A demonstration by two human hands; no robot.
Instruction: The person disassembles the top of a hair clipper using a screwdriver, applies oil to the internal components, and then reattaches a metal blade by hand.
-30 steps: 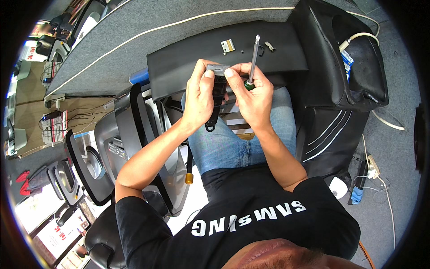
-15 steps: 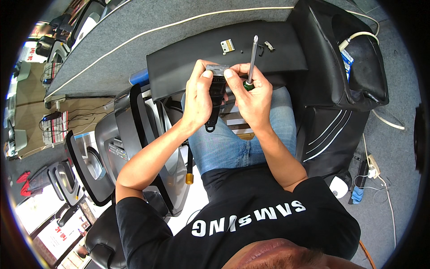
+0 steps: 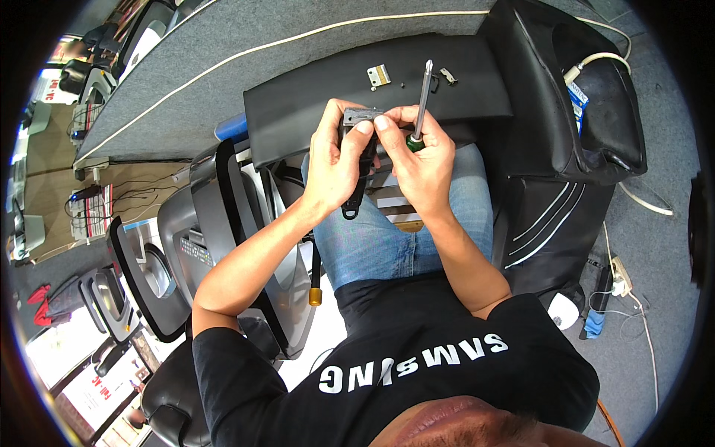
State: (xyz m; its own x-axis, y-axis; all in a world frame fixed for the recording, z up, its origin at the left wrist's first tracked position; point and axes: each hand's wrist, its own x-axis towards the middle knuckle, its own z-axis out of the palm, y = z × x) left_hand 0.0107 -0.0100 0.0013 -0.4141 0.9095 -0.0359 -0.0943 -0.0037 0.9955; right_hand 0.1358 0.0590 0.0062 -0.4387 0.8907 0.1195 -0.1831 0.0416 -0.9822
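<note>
My left hand (image 3: 334,160) is closed round a black clipper-like device (image 3: 352,203), its thumb on the grey metal plate (image 3: 354,112) at the top end. My right hand (image 3: 421,165) grips a screwdriver (image 3: 423,100) with a green handle, shaft pointing up, while its thumb presses at the plate's right end. Part of the device is hidden behind my fingers. On the black padded bench (image 3: 298,119) beyond my hands lie a metal blade piece (image 3: 378,75), a small metal part (image 3: 447,75) and a few tiny dark pieces.
A black padded armrest (image 3: 521,74) with a white cable stands at the right. Grey-black salon furniture (image 3: 171,268) with a remote stands at the left, near a low shelf with wires. A power strip (image 3: 620,276) lies at the lower right. Another person shows small at the upper left edge.
My left thumb has shifted right along the plate, toward my right thumb. The screwdriver's tip has wavered slightly. The loose parts on the bench have not moved.
</note>
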